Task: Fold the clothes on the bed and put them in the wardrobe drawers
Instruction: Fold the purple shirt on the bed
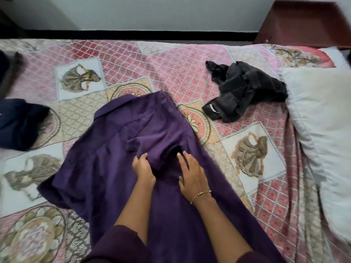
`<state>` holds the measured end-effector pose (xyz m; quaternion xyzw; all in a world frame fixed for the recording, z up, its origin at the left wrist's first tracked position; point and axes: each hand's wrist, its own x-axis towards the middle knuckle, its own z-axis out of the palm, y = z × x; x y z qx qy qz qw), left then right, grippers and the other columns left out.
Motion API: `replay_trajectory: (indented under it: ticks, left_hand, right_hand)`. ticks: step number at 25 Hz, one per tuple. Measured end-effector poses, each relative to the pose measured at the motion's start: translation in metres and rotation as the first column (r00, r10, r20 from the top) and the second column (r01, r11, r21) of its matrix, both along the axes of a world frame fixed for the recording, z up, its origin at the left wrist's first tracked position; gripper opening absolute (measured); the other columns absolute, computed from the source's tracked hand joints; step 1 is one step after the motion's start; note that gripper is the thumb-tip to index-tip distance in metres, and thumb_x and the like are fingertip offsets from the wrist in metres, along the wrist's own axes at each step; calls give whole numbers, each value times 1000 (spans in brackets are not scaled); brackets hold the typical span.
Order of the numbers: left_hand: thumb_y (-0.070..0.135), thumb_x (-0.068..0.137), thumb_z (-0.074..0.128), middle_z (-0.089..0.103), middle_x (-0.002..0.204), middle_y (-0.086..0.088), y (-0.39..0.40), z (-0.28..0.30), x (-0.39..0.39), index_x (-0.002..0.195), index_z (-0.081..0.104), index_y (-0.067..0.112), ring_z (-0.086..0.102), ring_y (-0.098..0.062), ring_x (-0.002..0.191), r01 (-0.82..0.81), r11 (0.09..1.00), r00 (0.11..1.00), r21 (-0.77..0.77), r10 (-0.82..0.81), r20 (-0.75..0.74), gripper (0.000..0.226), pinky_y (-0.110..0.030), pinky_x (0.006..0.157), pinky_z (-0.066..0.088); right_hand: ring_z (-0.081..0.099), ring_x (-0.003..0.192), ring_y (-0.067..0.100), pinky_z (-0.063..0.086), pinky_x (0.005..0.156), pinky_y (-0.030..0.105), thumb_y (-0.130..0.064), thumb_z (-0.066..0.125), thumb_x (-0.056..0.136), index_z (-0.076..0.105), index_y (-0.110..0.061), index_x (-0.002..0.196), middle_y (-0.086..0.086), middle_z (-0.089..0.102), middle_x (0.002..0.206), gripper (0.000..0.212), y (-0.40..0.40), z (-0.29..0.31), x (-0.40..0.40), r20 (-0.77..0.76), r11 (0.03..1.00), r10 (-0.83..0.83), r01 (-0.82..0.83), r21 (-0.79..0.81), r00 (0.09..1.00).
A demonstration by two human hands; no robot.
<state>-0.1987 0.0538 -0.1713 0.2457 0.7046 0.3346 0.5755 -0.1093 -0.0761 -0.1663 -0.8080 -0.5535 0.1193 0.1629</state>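
A purple shirt lies spread across the middle of the bed, collar toward the far side. My left hand grips a sleeve that is folded in over the shirt's middle. My right hand, with a thin gold bracelet at the wrist, rests flat on the shirt just right of that sleeve, fingers apart. A crumpled dark grey garment lies farther back on the right. A navy garment sits at the left edge of the bed.
The bed carries a pink and cream patterned bedspread. A white pillow lies along the right side. A dark red wooden piece of furniture stands behind the bed at the top right, against a white wall.
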Motion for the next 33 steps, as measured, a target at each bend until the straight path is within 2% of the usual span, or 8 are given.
replay_trajectory:
  ticks: [4, 8, 12, 15, 18, 25, 29, 33]
  left_hand:
    - [4, 96, 41, 56, 118, -21, 11, 6, -18, 121, 41, -3, 54, -31, 105, 96, 966, 932, 240, -2, -363, 27, -33, 84, 37]
    - [9, 91, 55, 57, 112, -21, 17, -1, -30, 119, 37, -1, 58, -32, 100, 282, 908, 897, 311, -134, -421, 34, -29, 81, 39]
    - [-1, 85, 59, 61, 115, -8, 33, -2, -37, 125, 57, 18, 58, -16, 87, 562, 765, 811, 314, -436, -390, 45, -23, 85, 43]
    - [-6, 84, 54, 56, 116, -21, 37, 6, -34, 135, 49, 20, 52, -22, 66, 654, 675, 708, 340, -389, -589, 57, -33, 74, 47]
    - [3, 86, 56, 25, 153, -14, 30, 8, -39, 148, 23, 20, 53, -30, 111, 697, 686, 624, 209, -436, -648, 71, -26, 87, 40]
    - [12, 75, 76, 10, 157, -5, 16, -22, -69, 149, -1, 10, 18, -17, 143, 634, 759, 740, 150, -537, -405, 107, -8, 105, 13]
    - [16, 77, 73, 50, 131, 5, 14, -14, -85, 143, 33, 14, 60, -14, 80, 370, 890, 825, 266, -184, -534, 76, -30, 85, 48]
    - [18, 87, 57, 55, 123, -16, 25, -3, -143, 124, 53, 7, 45, -36, 113, 3, 967, 537, 256, 215, -816, 39, -45, 93, 33]
  right_hand:
    - [56, 119, 29, 55, 82, 39, -21, 82, 39, 38, -6, 136, 10, 55, 133, 108, 41, 3, 3, 44, 993, 65, -60, -106, 997]
    - [69, 93, 25, 56, 65, 39, -36, 51, 67, 71, -15, 104, 0, 72, 96, 47, 63, -10, -1, 137, 980, 95, -69, -184, 986]
    - [63, 67, 25, 47, 48, 33, -41, 34, 80, 75, -16, 93, 4, 65, 74, 49, 86, -9, -4, 134, 977, 26, 3, -211, 991]
    - [53, 99, 29, 47, 70, 40, -44, 32, 94, 41, -25, 140, 9, 52, 111, 50, 103, -4, -2, 120, 929, 28, 18, -371, 992]
    - [33, 119, 27, 38, 90, 39, -43, 34, 97, 10, -32, 149, 8, 32, 134, 59, 103, -7, -3, 51, 856, 53, -19, -516, 997]
    - [40, 125, 34, 33, 100, 58, -25, 59, 79, 44, -17, 137, 14, 42, 134, 61, 118, -1, -27, 229, 911, 94, 9, -413, 969]
    - [57, 114, 37, 51, 81, 54, -34, 41, 78, 65, -17, 116, 16, 61, 121, 48, 130, -6, -51, 131, 938, 262, -221, -267, 956]
    - [54, 119, 35, 48, 85, 52, -43, 35, 81, 63, -23, 120, 12, 60, 126, 52, 136, -13, -94, 76, 852, 494, -465, -242, 866]
